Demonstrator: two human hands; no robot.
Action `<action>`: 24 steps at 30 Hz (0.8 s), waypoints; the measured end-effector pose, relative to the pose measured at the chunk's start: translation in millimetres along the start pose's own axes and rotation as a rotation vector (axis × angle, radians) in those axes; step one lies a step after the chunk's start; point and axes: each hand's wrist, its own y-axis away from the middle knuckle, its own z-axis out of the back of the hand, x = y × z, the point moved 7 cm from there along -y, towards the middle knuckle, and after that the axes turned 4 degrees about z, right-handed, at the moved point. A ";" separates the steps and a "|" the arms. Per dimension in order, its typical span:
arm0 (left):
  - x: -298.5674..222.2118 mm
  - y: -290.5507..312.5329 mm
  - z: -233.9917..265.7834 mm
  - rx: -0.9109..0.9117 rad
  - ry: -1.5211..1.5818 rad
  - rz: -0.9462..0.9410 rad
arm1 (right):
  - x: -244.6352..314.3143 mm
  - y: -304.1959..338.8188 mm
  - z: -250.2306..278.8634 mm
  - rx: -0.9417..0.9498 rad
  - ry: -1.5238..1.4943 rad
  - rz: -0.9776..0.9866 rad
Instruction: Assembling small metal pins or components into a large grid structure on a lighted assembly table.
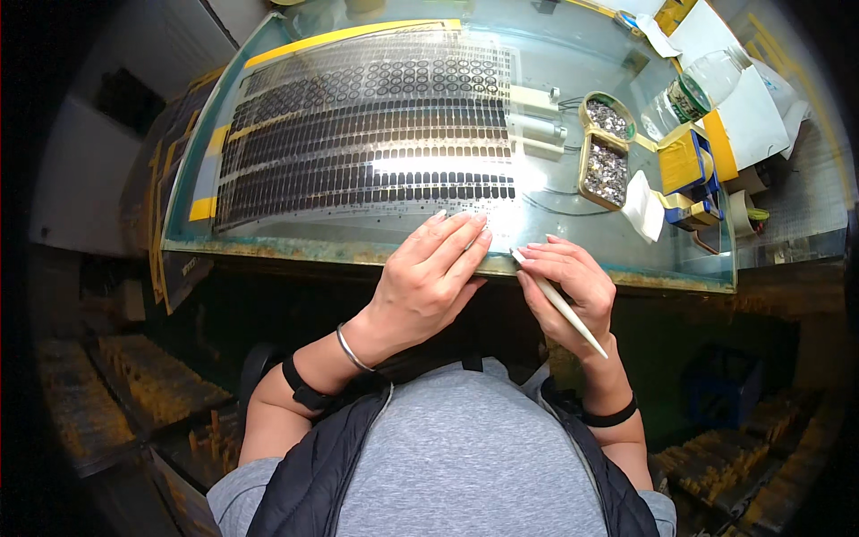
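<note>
A large clear film sheet (376,170), printed with rows of dark shapes and rings, lies on a lit glass-topped table (295,246). My left hand (428,268) rests at the sheet's near edge, its fingers stretched out flat and its thumb by the table's front rim. To its right, my right hand (568,291) is closed around a slim cream-coloured tool with a tapered handle (577,324). The handle's narrow end points back toward me. A small white piece shows at my right fingertips, just over the table's front edge; the tool's working tip cannot be made out.
Right of the sheet are two small trays of dark and pale bits (606,170), a crumpled white tissue (642,208) and a yellow-and-blue tape dispenser (689,166). A clear plastic bottle (707,85) leans behind them. Yellow tape (358,36) runs along the sheet's far edge.
</note>
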 end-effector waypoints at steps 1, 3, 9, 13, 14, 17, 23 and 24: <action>-0.1 -0.6 -0.2 0.001 -0.005 -0.002 | 0.0 0.0 0.6 -0.004 0.001 -0.005; -0.5 -1.6 -0.9 0.001 -0.008 -0.009 | -0.4 0.8 1.3 -0.011 0.001 -0.015; -0.3 -5.3 0.9 -0.016 -0.017 -0.036 | 0.6 1.8 -0.5 -0.021 0.029 0.000; 3.1 -11.3 2.3 -0.031 0.052 -0.045 | 4.7 3.2 -3.3 -0.017 0.051 0.003; 3.4 -12.8 3.4 -0.046 0.063 -0.052 | 5.5 3.5 -4.0 -0.018 0.057 0.006; 3.7 -16.6 3.4 -0.074 0.094 -0.068 | 6.7 7.0 -7.6 -0.037 0.103 0.024; 0.9 -20.7 3.6 -0.082 0.103 -0.069 | 11.8 9.6 -12.0 -0.094 0.218 0.050; 2.0 -21.7 4.6 -0.086 0.108 -0.070 | 12.1 9.0 -11.9 -0.101 0.222 0.047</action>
